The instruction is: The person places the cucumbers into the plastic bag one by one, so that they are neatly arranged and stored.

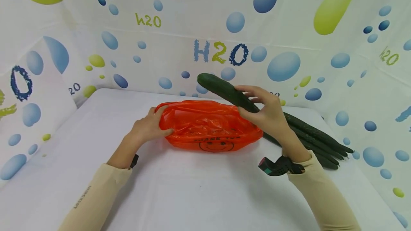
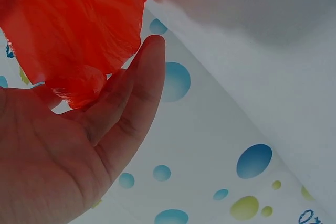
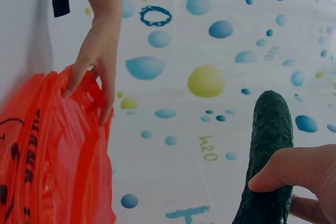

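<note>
A red plastic bag [image 1: 210,124] with a printed smiley face lies on its side across the middle of the table. At its left end my left hand [image 1: 147,126] grips the plastic, thumb on the near side and fingers on the far side; the left wrist view shows the fingers along the crumpled bag [image 2: 84,35]. Above the bag's right end, my right hand [image 1: 268,111] holds a long dark green cucumber [image 1: 221,87], which slants up to the left. In the right wrist view the thumb presses against the cucumber [image 3: 269,124], whose lower end is out of frame.
Several more cucumbers [image 1: 316,138] lie side by side on the table to the right, partly behind my right forearm. The white table [image 1: 199,188] backs onto a white sheet [image 1: 179,52] printed with blue and green dots.
</note>
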Demonstrator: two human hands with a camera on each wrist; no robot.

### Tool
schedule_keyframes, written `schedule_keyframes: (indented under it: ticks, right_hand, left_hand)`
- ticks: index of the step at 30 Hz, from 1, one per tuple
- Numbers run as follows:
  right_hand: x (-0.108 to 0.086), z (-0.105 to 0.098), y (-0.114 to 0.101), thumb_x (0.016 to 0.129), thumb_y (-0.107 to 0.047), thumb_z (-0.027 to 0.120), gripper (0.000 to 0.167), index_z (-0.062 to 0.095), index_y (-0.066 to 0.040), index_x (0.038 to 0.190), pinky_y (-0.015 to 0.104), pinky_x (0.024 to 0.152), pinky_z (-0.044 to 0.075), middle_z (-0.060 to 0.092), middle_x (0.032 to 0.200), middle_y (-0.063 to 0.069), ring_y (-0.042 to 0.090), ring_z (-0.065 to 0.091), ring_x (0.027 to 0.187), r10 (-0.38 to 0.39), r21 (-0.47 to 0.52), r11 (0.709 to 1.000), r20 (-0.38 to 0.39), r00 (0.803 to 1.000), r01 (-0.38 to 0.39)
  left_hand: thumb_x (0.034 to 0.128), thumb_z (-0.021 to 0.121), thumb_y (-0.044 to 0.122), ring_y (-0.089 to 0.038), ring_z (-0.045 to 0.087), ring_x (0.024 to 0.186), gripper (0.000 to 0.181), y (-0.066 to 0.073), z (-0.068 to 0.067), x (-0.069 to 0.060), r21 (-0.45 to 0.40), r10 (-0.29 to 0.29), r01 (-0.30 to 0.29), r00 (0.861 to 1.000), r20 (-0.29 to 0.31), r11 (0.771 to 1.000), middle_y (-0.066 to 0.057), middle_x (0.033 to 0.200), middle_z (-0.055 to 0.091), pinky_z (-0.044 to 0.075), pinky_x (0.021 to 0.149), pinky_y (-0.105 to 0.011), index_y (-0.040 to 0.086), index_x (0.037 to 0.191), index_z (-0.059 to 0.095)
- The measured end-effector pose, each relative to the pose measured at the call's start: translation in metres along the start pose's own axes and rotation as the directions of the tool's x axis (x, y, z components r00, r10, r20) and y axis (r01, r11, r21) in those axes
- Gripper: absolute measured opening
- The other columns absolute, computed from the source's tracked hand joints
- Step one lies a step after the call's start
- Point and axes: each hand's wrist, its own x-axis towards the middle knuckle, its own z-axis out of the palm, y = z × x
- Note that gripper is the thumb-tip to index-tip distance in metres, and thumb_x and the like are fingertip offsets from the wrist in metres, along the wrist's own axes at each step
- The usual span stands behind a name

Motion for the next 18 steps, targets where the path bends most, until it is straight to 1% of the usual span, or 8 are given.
schedule_keyframes:
  ticks: [3,4,12,15,18]
  right_hand:
    - [0.004,0.005,-0.002,0.076,0.010,0.074,0.051,0.063,-0.001,0.125,0.038,0.083,0.056,0.066,0.121,0.013,0.025,0.063,0.102,-0.002,0.036,0.999,-0.010,1.000,0.002]
    - [0.005,0.007,-0.002,0.077,0.010,0.074,0.051,0.063,-0.001,0.125,0.037,0.083,0.056,0.066,0.121,0.012,0.025,0.063,0.102,-0.002,0.047,0.999,-0.015,1.000,0.002]
    - [0.010,0.019,-0.007,0.077,0.011,0.073,0.050,0.062,0.001,0.125,0.026,0.086,0.054,0.065,0.121,0.014,0.026,0.064,0.103,0.004,0.159,0.987,-0.076,0.997,0.008]
    - [0.012,0.024,-0.007,0.078,0.011,0.073,0.049,0.061,0.001,0.125,0.030,0.087,0.055,0.065,0.122,0.015,0.026,0.064,0.103,0.007,0.182,0.983,-0.075,0.997,0.007]
    - [0.014,0.031,-0.006,0.078,0.011,0.072,0.050,0.061,0.001,0.125,0.041,0.087,0.056,0.065,0.122,0.015,0.027,0.064,0.103,0.001,0.193,0.981,-0.056,0.998,0.009]
  left_hand:
    - [0.0852,0.069,0.042,-0.050,0.054,0.112,0.089,0.001,-0.001,0.000,0.007,-0.004,0.004,1.000,0.015,1.000,-0.031,0.140,0.032,0.049,0.089,-0.063,0.006,0.152,0.023]
    - [0.0854,0.069,0.042,-0.050,0.054,0.112,0.089,0.001,-0.001,0.000,0.008,-0.007,0.007,1.000,0.018,1.000,-0.031,0.140,0.033,0.049,0.089,-0.063,0.006,0.152,0.023]
    - [0.0855,0.069,0.040,-0.049,0.054,0.113,0.088,0.001,0.000,0.002,0.018,-0.002,0.002,1.000,0.023,1.000,-0.030,0.140,0.033,0.050,0.088,-0.061,0.006,0.152,0.023]
    - [0.0852,0.069,0.041,-0.048,0.054,0.113,0.088,0.002,-0.001,0.002,0.022,-0.003,0.003,1.000,0.025,1.000,-0.030,0.140,0.033,0.052,0.086,-0.059,0.006,0.152,0.023]
    - [0.0850,0.069,0.041,-0.048,0.055,0.112,0.089,0.002,-0.004,0.000,0.024,-0.007,0.006,1.000,0.027,1.000,-0.030,0.140,0.033,0.052,0.086,-0.059,0.006,0.152,0.023]
